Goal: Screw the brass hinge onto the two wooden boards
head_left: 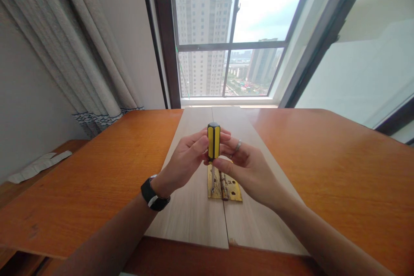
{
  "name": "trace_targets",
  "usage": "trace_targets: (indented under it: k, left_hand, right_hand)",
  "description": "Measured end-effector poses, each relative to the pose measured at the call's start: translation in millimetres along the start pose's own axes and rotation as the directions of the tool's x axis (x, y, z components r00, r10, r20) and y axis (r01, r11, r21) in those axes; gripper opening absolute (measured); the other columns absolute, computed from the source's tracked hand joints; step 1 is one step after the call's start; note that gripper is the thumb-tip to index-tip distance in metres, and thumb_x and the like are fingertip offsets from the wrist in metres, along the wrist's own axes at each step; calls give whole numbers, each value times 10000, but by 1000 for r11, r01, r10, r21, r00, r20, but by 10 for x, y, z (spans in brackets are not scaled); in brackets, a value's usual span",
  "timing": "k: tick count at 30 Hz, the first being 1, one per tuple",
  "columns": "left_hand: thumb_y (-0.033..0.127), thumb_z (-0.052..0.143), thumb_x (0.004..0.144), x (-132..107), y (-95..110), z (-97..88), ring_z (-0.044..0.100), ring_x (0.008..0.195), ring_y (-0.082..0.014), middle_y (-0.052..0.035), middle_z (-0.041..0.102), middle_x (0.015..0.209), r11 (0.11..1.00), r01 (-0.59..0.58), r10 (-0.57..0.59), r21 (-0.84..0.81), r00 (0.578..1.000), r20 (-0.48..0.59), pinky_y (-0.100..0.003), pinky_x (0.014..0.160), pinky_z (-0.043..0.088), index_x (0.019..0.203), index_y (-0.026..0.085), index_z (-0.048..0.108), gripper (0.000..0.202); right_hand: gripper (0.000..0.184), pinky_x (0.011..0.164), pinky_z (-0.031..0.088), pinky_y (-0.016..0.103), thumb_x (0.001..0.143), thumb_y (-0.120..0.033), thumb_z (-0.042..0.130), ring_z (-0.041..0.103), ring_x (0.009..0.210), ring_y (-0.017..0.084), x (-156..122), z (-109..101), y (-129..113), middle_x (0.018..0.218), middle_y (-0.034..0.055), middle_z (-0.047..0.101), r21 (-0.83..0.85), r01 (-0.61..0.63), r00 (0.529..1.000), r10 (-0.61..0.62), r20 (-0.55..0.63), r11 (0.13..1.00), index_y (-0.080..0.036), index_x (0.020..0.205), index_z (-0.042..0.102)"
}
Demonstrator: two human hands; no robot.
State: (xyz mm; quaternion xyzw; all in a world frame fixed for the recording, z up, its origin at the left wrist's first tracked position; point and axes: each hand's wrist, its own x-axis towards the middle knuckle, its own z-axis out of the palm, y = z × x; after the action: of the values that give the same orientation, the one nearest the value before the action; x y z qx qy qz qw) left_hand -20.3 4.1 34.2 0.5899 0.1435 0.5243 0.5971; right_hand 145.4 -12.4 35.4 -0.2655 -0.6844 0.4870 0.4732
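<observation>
A screwdriver point(214, 141) with a yellow and black handle stands upright between my hands. My left hand point(184, 157) is closed on the left side of the handle, its thumb near the middle. From the right, my right hand point(250, 166) pinches the handle near its lower end. The thin shaft points down to a screw at the lower left hole of a worn brass hinge point(233, 194). This hinge lies flat across the seam between a left board point(190, 220) and a right board point(261, 228). My fingers hide the hinge's upper part.
Both pale boards lie on an orange-brown wooden table point(339, 172). Behind it is a dark-framed window point(231, 46). A grey curtain point(84, 51) hangs at the left, above a pale folded strip point(39, 166) on a lower wooden surface.
</observation>
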Motion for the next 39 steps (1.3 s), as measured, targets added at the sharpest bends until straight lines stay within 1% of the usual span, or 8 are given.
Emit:
trace_targets:
  k: [3,7,12,17,21,25,32,39]
  left_hand:
    - [544,762,844,3,-18,-26,636,862,-145,-67,634,1174,1000,-9,10,28,999,-35,-277,797,545,983,195,784,376]
    - [508,866,738,9,-36,-17,625,888,-154,-47,623,1056,997,-72,73,21,994,-80,-272,808,542,911,179,772,383]
    - [579,792,794,6,-32,6,622,857,-167,-68,659,1053,999,-41,40,-26,999,-34,-296,802,513,935,168,773,435]
    - [556,655,923,-9,-2,0,638,866,-181,-106,696,1154,998,43,-44,-50,999,-25,-299,780,508,1041,166,781,426]
    - [536,777,833,-27,-8,-44,631,782,-127,-97,679,1153,998,62,-61,6,997,-54,-252,731,513,1032,157,764,428]
    - [521,869,732,-18,-38,-48,659,819,-147,-69,680,1029,999,33,-34,-42,999,-24,-274,806,536,1002,161,747,466]
    - [462,889,727,6,-72,-21,657,956,-187,-65,681,1076,999,-44,44,-3,998,-34,-311,900,540,962,168,740,405]
    - [599,553,973,26,-52,17,601,1244,-267,-105,674,1282,1000,-14,15,-27,1000,23,-385,1082,471,1094,196,768,473]
  right_hand:
    - [405,1020,460,454,906,-284,676,664,1073,234,-5,20,-2,1067,48,768,5,-14,1000,13,26,1000,-252,1309,647]
    - [422,1018,445,437,779,-253,793,625,1034,224,5,73,37,1199,45,722,-93,4,999,-7,-39,996,-248,1191,700]
    - [221,948,450,425,735,-254,812,625,969,236,10,62,73,952,18,744,-145,-42,994,27,-107,989,-232,946,750]
    - [177,926,473,402,853,-291,712,650,955,228,-2,22,14,969,29,755,-155,-36,999,34,-15,987,-220,1003,774]
    - [305,917,486,381,907,-271,633,672,984,218,-19,36,-46,1025,34,768,-57,-31,994,37,98,998,-221,1195,720]
    - [431,989,470,400,913,-241,618,662,1085,223,-30,58,-50,1123,45,754,-1,-17,996,17,90,1000,-245,1344,619]
    - [468,992,494,406,741,-251,836,663,1055,224,18,85,44,1115,47,752,-23,-38,993,35,-115,999,-230,1184,684]
    - [487,790,567,339,628,-240,902,700,780,178,69,72,43,816,-1,757,92,-55,972,74,-223,994,-204,1065,690]
